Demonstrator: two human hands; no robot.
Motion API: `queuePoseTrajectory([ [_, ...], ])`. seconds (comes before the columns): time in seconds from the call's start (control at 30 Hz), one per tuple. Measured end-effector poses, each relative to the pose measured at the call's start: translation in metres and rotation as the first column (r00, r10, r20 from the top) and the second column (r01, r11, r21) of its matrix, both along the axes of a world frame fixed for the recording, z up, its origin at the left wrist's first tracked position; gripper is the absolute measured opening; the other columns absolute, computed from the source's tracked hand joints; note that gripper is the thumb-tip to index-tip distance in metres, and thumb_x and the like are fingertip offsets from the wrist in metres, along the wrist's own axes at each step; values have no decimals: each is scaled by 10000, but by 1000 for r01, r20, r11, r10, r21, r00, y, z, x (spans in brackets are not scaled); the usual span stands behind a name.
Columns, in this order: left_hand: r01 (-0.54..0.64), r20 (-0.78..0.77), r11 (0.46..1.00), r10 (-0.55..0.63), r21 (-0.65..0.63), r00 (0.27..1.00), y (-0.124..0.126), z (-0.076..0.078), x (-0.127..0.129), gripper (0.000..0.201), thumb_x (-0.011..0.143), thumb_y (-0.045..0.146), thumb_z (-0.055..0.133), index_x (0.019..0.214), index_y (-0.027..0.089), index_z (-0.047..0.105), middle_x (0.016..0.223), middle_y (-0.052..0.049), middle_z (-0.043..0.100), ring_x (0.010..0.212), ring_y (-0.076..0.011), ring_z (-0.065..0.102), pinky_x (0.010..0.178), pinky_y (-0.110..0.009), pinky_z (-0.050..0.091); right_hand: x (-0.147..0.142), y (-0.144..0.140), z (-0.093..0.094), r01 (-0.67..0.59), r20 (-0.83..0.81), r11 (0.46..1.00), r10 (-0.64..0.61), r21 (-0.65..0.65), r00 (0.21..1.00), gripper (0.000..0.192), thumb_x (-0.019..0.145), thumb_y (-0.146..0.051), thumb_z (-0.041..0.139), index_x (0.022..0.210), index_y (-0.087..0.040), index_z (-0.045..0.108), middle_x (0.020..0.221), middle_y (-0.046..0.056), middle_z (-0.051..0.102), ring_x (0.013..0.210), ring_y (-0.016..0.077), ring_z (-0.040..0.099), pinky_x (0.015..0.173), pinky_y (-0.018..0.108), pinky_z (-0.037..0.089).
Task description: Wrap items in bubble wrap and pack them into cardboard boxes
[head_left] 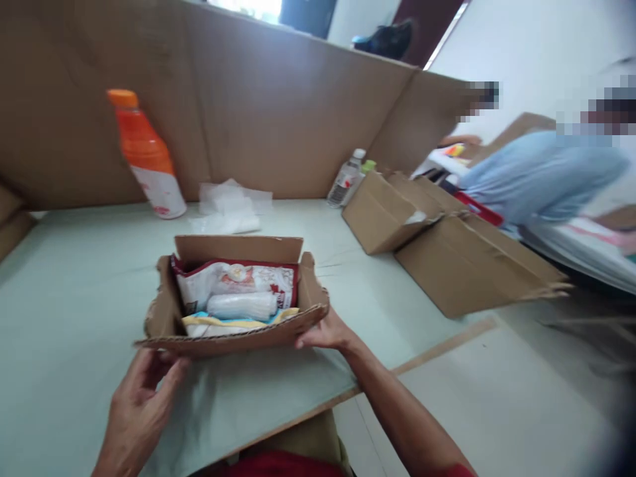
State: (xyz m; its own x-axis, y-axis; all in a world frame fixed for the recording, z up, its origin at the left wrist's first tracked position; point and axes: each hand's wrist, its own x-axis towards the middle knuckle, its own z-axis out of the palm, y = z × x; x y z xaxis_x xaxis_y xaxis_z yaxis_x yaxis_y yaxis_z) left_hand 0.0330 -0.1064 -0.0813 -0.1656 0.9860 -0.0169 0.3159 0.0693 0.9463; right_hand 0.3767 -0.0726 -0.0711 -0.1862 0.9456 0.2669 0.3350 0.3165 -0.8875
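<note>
Cardboard box [233, 324]: small, open-topped, sits on the pale green table [74, 278] near its front edge — front flap folded down toward the person, its edge ragged.
Contents: red-and-white packet [238, 278] along the back, a white tube-like item [242, 306] across it, a yellow-edged pack [233, 324] at the front; all loosely packed, level with the rim.
Right hand [325, 333]: fingertips pressed on the front right corner of the flap, fingers narrow, pinching card.
Left hand [142, 404]: just below the front left corner, fingers half-curled and spread, thumb near the flap; contact uncertain.
Risk: only one corner looks firmly held — a pull could skew the box or tear the ragged flap; tipping it forward could spill the tube.
Surroundings: orange bottle [146, 156] and white wrapping [231, 207] behind, well apart; larger cartons [447, 238] to the right; another person's blue sleeve [536, 172] beyond.
</note>
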Motion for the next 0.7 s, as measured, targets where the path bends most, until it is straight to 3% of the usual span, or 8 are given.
queuePoseTrajectory([
  [0.13, 79, 78, 996, -76, -37, 994, 15, -5, 27, 613, 714, 604, 762, 1159, 203, 632, 934, -59, 742, 861, -217, 721, 778, -299, 596, 16, -12, -6, 74, -100, 996, -69, 53, 993, 1418, 541, -669, 898, 1645, -263, 106, 1681, 136, 248, 1530, 364, 295, 1244, 519, 292],
  [0.2, 190, 140, 982, -188, -5, 972, 18, -3, 53, 696, 753, 573, 745, 1318, 211, 561, 1138, -105, 729, 976, -233, 722, 872, -342, 595, 37, -28, -7, 214, -123, 973, -203, 84, 971, 1379, 546, -635, 911, 1635, -263, 152, 1670, 137, 275, 1514, 366, 328, 1240, 524, 306],
  [0.27, 312, 156, 949, -314, 36, 937, 18, 0, 82, 747, 811, 518, 710, 1458, 247, 456, 1392, -139, 621, 1131, -245, 687, 967, -381, 571, 64, -51, -7, 392, -147, 916, -377, 88, 915, 1324, 543, -592, 929, 1612, -255, 224, 1626, 145, 359, 1467, 375, 406, 1203, 548, 368],
  [0.33, 438, 128, 898, -441, 51, 889, 13, 0, 106, 731, 854, 470, 676, 1509, 268, 418, 1494, -148, 540, 1207, -252, 653, 1006, -403, 555, 94, -77, -7, 569, -167, 820, -553, 67, 816, 1204, 563, -554, 931, 1558, -238, 332, 1511, 159, 506, 1349, 375, 537, 1114, 567, 468],
  [0.43, 570, 91, 819, -574, 65, 814, 5, -8, 126, 602, 877, 435, 646, 1438, 245, 537, 1471, -168, 556, 1164, -257, 677, 958, -398, 584, 139, -115, -5, 782, -176, 621, -764, 59, 620, 972, 593, -512, 916, 1412, -207, 490, 1270, 144, 661, 1133, 342, 657, 985, 559, 546],
  [0.57, 625, 33, 776, -629, 82, 777, -2, -19, 129, 438, 874, 400, 636, 1272, 225, 688, 1386, -164, 630, 1082, -254, 719, 879, -362, 616, 189, -148, -4, 933, -217, 315, -912, 173, 348, 936, 555, -459, 922, 1345, -200, 492, 1260, 113, 624, 1133, 304, 633, 1021, 559, 500],
  [0.63, 638, 11, 766, -640, 82, 768, -4, -19, 127, 407, 867, 397, 643, 1226, 221, 718, 1299, -155, 687, 1048, -253, 732, 863, -353, 623, 207, -152, -5, 950, -229, 212, -937, 229, 265, 995, 559, -462, 908, 1396, -212, 432, 1343, 115, 568, 1198, 297, 595, 1042, 545, 482],
  [0.7, 643, -8, 763, -644, 68, 765, -5, -16, 124, 394, 862, 409, 654, 1199, 222, 733, 1224, -144, 727, 1019, -252, 740, 855, -350, 628, 220, -149, -6, 949, -208, 163, -952, 270, 222, 1052, 578, -474, 885, 1455, -213, 364, 1420, 135, 511, 1256, 301, 558, 1046, 528, 480],
])
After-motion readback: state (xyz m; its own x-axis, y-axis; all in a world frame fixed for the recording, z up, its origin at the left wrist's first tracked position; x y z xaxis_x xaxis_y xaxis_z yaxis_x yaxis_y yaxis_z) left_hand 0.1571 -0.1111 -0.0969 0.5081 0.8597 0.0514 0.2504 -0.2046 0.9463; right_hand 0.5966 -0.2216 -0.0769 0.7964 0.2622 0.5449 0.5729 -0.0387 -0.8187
